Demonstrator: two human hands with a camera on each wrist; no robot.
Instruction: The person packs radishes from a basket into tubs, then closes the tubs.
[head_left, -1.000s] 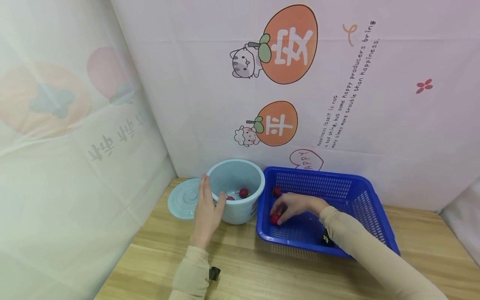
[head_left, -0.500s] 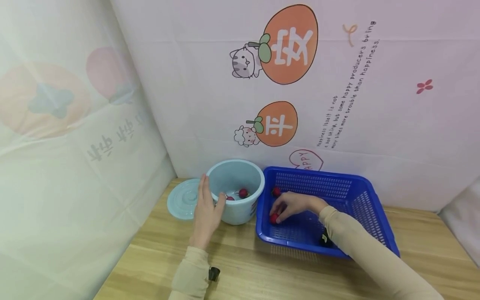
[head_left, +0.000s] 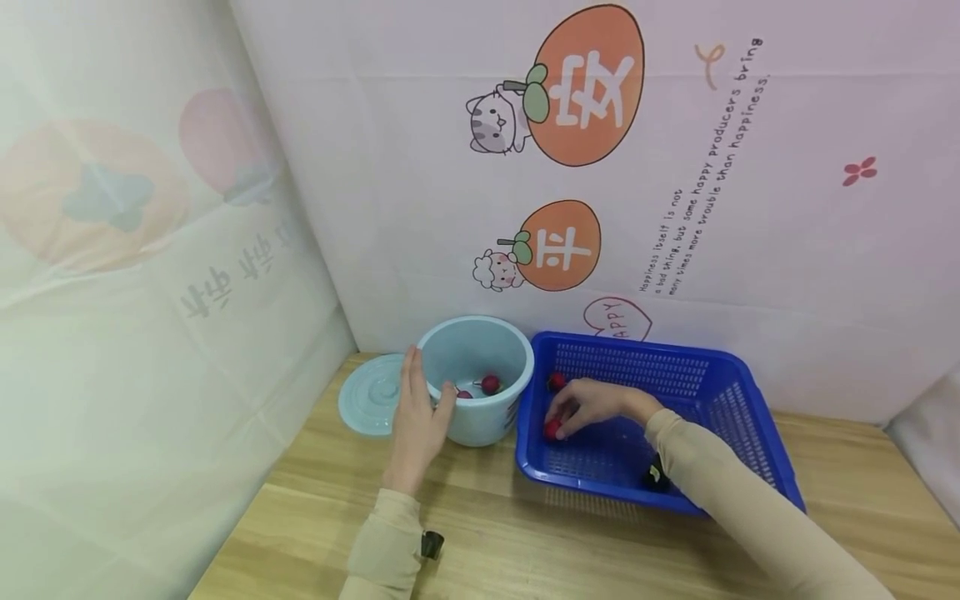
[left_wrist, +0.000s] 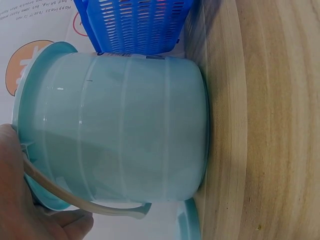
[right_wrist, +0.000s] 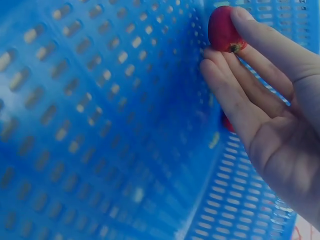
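Note:
A red radish [right_wrist: 226, 30] is pinched between thumb and fingers of my right hand [head_left: 588, 404], low inside the blue basket [head_left: 637, 493] near its left wall. Behind that hand lies another radish [head_left: 557, 381]. My left hand [head_left: 420, 421] rests at the near left of the light blue bucket [head_left: 480, 425]. Its fingers stretch straight along the outside and its thumb touches the rim. Two radishes [head_left: 491, 384] show in the bucket, one partly hidden by the rim. The bucket's handle [left_wrist: 85, 202] hangs down beside the left hand in the left wrist view.
A light blue lid [head_left: 367, 400] lies on the wooden table [head_left: 517, 542] left of the bucket, partly behind the left hand. Bucket and basket stand side by side before a printed cloth backdrop [head_left: 420, 167]. Another cloth [head_left: 150, 375] hangs at the left.
The head view has shifted slightly. My right hand and its radish have moved a little toward the back of the basket. The left hand has stayed at the bucket.

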